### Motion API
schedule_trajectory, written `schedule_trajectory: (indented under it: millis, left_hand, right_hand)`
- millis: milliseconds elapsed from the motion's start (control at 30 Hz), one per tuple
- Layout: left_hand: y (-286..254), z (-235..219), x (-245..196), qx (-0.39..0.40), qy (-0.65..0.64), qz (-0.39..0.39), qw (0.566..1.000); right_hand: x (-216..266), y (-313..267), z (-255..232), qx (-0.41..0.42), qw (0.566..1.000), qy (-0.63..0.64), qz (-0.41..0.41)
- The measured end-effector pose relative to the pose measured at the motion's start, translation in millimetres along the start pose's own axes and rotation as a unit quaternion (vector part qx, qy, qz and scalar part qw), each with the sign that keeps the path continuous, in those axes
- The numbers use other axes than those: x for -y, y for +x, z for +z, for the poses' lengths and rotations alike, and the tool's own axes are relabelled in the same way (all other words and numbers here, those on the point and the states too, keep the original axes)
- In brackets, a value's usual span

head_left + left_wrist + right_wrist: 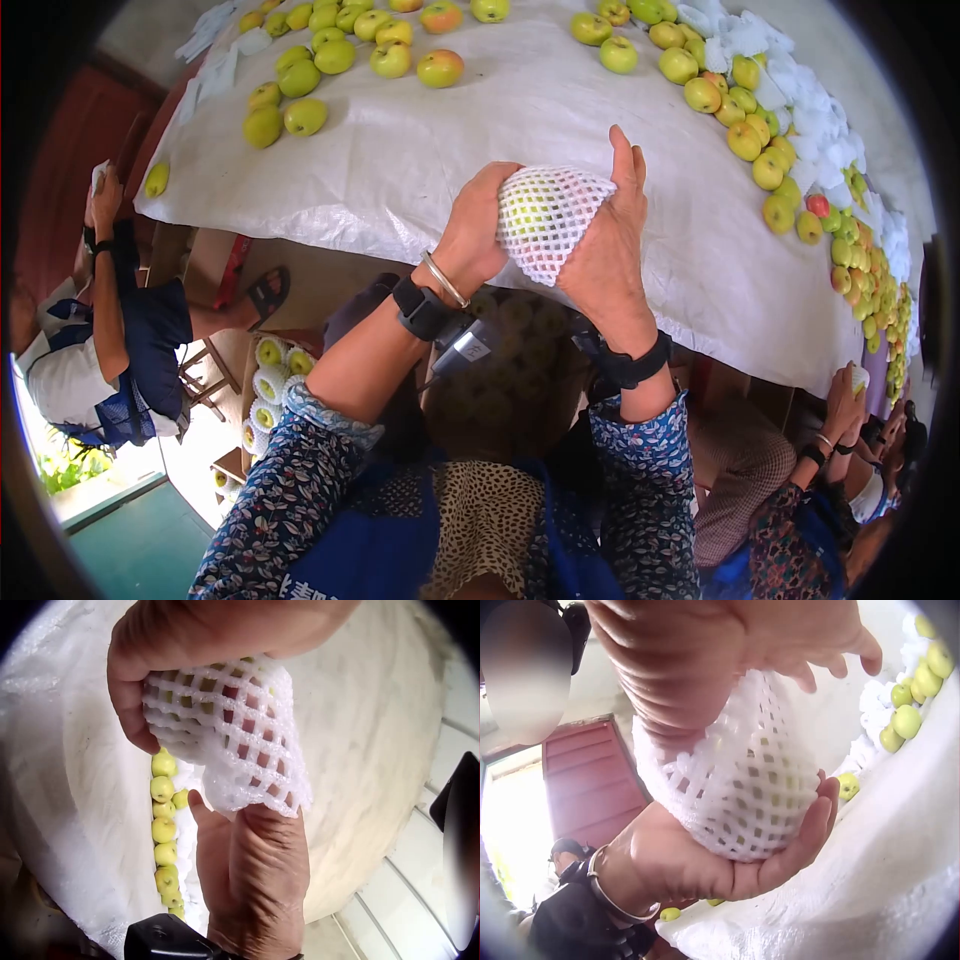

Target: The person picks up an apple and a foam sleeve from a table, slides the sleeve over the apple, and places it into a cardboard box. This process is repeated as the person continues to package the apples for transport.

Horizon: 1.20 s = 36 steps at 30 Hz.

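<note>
Two hands in head view: left hand (475,225) curls round foam net (568,232) with apple (530,212) inside, above near edge of white cover (335,195); right hand (617,245) has fingers straight. Left wrist: right hand partly under net's rim. Right wrist: left hand cups net, loose apples (907,721) beyond.

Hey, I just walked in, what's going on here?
A person's left hand grips an apple in a white foam net, while the right hand is partly inside the net's open end. Bare apples lie on the white sheet ahead, with more foam nets heaped beside apples on the right.
</note>
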<state>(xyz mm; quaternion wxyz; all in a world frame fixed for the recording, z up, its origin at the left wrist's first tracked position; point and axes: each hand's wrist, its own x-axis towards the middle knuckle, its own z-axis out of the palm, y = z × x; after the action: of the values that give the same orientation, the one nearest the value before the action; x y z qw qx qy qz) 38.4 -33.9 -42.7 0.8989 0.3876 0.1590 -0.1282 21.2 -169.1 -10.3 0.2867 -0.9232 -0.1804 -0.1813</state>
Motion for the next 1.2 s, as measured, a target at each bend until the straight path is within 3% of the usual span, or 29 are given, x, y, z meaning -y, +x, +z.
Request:
schedule_trajectory:
  millis: [267,367,533,667,767,867,967,1067,1200]
  left_hand:
    - [1,-2,-8,0.042,-0.117,-0.073,0.990]
    - [7,-4,-2,0.010,-0.075,-0.055,0.996]
    - [10,-13,-1,0.018,-0.107,-0.044,0.993]
    - [12,-12,-1,0.017,-0.090,-0.036,0.995]
    - [12,-14,1,0.061,-0.125,-0.054,0.989]
    - [9,-5,-1,0.043,-0.096,-0.070,0.992]
    - [3,3,-6,0.077,-0.126,-0.097,0.984]
    - [0,10,-1,0.035,-0.056,-0.015,0.998]
    - [4,9,5,0.092,-0.030,-0.006,0.995]
  right_hand:
    - [-6,1,0,0.018,0.999,0.041,-0.020]
    - [-7,1,1,0.026,0.999,0.036,-0.025]
    - [-7,0,5,-0.004,0.996,0.077,-0.040]
    - [3,2,-3,-0.017,0.999,0.034,-0.033]
    - [-3,0,5,0.005,0.998,0.053,-0.022]
    - [-16,-2,12,0.022,0.998,0.054,-0.025]
    - [-18,-1,10,0.031,0.999,0.042,-0.015]
    - [-21,-2,9,0.028,0.998,0.047,-0.004]
    - [-18,-2,7,0.048,0.997,0.053,0.031]
